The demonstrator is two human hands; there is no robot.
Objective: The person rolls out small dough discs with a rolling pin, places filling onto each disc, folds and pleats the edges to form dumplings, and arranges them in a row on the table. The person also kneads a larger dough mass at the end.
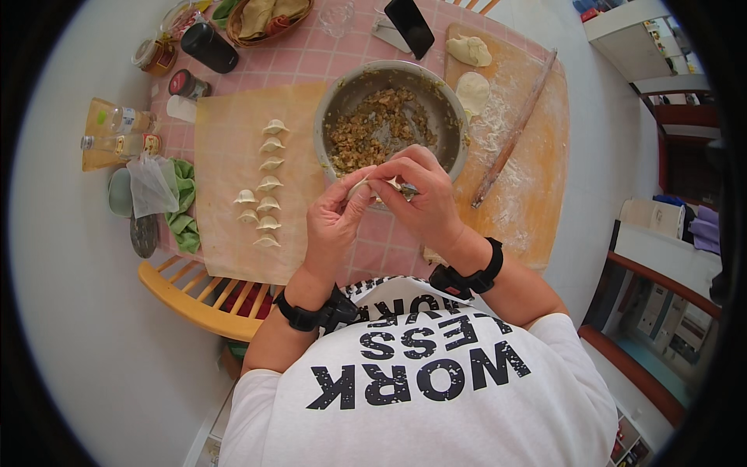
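Over the near rim of a large metal bowl (320, 117), my two hands meet at a small pale dumpling (359, 187). My left hand (333, 226) pinches it between thumb and fingers. From the other side, my right hand (428, 194) presses its edge with bent fingers, which hide part of it. Chopped filling (373, 128) lies in the bowl. To the left, several folded dumplings (269, 183) rest on a beige sheet (226, 148), most of them in one column.
Right of the bowl, a floured wooden board (537, 214) bears a rolling pin (515, 128), a flat round wrapper (473, 93) and a dough lump (468, 50). A phone (410, 28) leans at the back. Jars, a black bottle (208, 48) and a green cloth (183, 210) line the left.
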